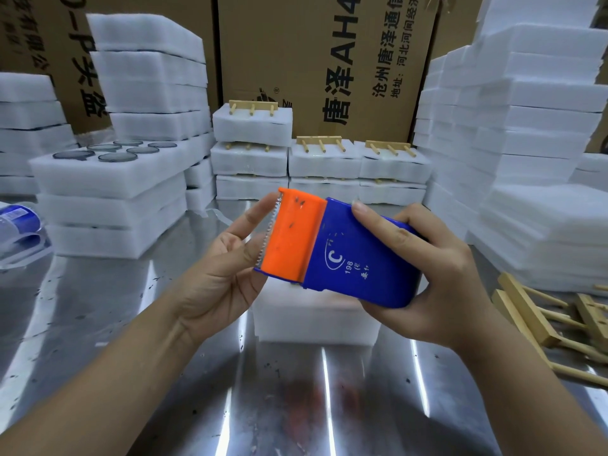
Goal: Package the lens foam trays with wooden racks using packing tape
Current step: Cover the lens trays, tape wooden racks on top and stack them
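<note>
On a stack at the left, a foam tray with lenses [108, 166] is left uncovered, and the lenses could be knocked by a careless sweep. The left hand [223, 255] is held open, its fingertips [268, 202] laid along the toothed blade [267, 232] of the tape dispenser [329, 255]. Skin could be cut if the dispenser is jerked. No loose tape end can be made out. The dispenser is held above a foam tray [316, 320] on the counter [131, 357], its blue body gripped by the right hand [424, 268]. The wooden racks [526, 311] lie apart at the right.
</note>
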